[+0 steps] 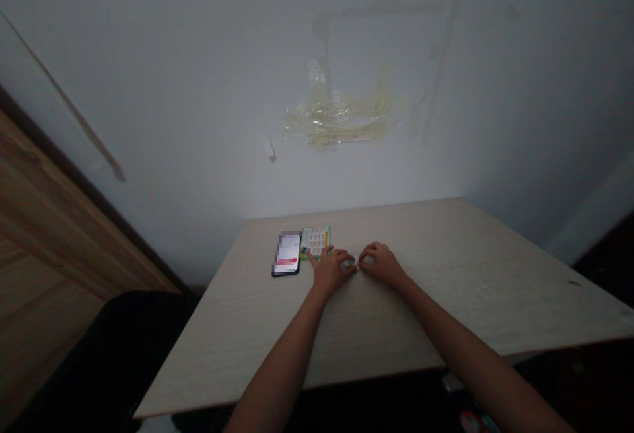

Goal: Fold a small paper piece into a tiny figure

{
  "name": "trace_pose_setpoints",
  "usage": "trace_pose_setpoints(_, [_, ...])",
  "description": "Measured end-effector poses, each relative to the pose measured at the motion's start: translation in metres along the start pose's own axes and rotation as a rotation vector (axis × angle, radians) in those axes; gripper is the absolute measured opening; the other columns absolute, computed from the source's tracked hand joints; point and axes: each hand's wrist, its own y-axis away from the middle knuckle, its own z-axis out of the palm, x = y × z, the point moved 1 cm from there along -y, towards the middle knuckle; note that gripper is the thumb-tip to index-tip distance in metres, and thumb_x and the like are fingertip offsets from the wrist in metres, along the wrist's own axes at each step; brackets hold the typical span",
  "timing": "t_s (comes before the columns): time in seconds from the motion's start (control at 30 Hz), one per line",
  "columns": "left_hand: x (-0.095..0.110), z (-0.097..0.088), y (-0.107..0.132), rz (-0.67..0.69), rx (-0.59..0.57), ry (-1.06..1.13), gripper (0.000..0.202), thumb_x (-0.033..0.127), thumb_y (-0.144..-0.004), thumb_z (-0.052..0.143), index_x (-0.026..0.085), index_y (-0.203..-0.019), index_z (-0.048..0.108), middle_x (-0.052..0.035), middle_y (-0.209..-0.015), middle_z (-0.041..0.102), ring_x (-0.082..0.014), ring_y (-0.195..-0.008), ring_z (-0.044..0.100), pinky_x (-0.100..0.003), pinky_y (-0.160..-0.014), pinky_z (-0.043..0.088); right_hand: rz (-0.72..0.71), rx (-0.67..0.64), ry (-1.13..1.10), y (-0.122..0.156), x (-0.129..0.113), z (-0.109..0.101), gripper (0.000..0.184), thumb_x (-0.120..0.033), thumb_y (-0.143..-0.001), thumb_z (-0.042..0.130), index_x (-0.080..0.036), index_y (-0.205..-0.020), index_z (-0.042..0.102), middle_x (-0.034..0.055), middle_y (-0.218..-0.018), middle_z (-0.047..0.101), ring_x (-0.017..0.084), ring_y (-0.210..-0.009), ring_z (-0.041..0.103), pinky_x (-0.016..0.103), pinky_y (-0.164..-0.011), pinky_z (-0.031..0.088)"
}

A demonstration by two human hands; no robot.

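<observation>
My left hand (333, 272) rests low over the table, its thumb and index finger pinched round a small whitish thing (351, 263) too small to name. The outer fingers of that hand lie over the lower edge of a printed card or booklet (316, 238) with green borders and rows of small print. Close by on the right, my right hand (384, 265) has curled fingers, with thumb and index finger together beside the left fingertips. What they hold, if anything, I cannot make out. A phone (287, 253) with a lit, partly blurred screen lies left of the card.
The pale wooden table (421, 314) stands against a grey-white wall (198, 90) with peeling clear tape (341, 116) on it. At the left are wooden panelling (49, 235) and a dark object (133, 334). The table's near edge runs below my forearms.
</observation>
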Motion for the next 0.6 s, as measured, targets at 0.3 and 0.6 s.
trace_pose_setpoints(0.3, [0.0015,0.0057,0.0007,0.030,0.054,-0.042,0.022,0.055,-0.084,0.062,0.045,-0.101,0.072,0.0056,-0.129,0.065,-0.0360,-0.135,0.036,-0.079,-0.105,-0.011,0.016,0.010,0.012,-0.0005,0.0020,0.0028,0.012,-0.028,-0.079,0.068,-0.024,-0.088,0.075,0.0060,-0.100,0.063,0.021,-0.098,0.056,0.034,-0.092,0.043])
trace_pose_setpoints(0.6, [0.0024,0.0029,0.0033,0.008,0.032,-0.132,0.034,0.060,-0.084,0.056,0.052,-0.116,0.065,0.0076,-0.148,0.049,-0.0383,-0.142,0.026,-0.074,-0.107,-0.015,0.028,0.008,0.025,-0.0012,0.0019,0.0040,0.012,-0.030,-0.078,0.070,-0.024,-0.088,0.073,0.0062,-0.101,0.062,0.021,-0.099,0.056,0.036,-0.092,0.043])
